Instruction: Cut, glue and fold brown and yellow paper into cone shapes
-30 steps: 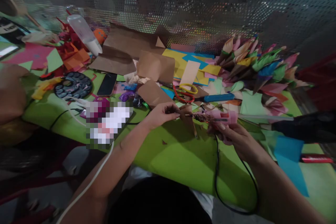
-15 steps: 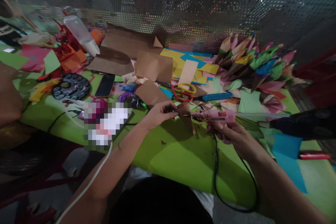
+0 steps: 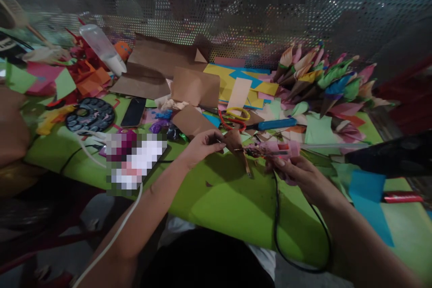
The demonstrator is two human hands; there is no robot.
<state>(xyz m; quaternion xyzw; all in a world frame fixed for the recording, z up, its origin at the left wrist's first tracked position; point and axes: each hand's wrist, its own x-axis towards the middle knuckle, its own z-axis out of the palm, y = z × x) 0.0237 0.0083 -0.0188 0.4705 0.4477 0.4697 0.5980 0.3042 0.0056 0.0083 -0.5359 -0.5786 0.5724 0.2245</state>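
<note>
Black phone (image 3: pixel 133 112) lay on the green bench (image 3: pixel 216 211). To its right, the left hand (image 3: pixel 204 145) pinched folded brown paper (image 3: pixel 234 138) over the bench; farther right, the separate right hand (image 3: pixel 302 172) gripped a pink glue gun (image 3: pixel 292 148), nozzle toward the paper, contact unclear.

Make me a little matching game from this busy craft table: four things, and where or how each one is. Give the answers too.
1. pink glue gun
2. brown paper at the gun's tip
3. dark phone
4. clear bottle

A. lying flat on the green table
B. in the left fingers
C. tilted, toward the back
D. in the right fingers

Pairs: 1-D, 2-B, 3-A, 4-C
</note>
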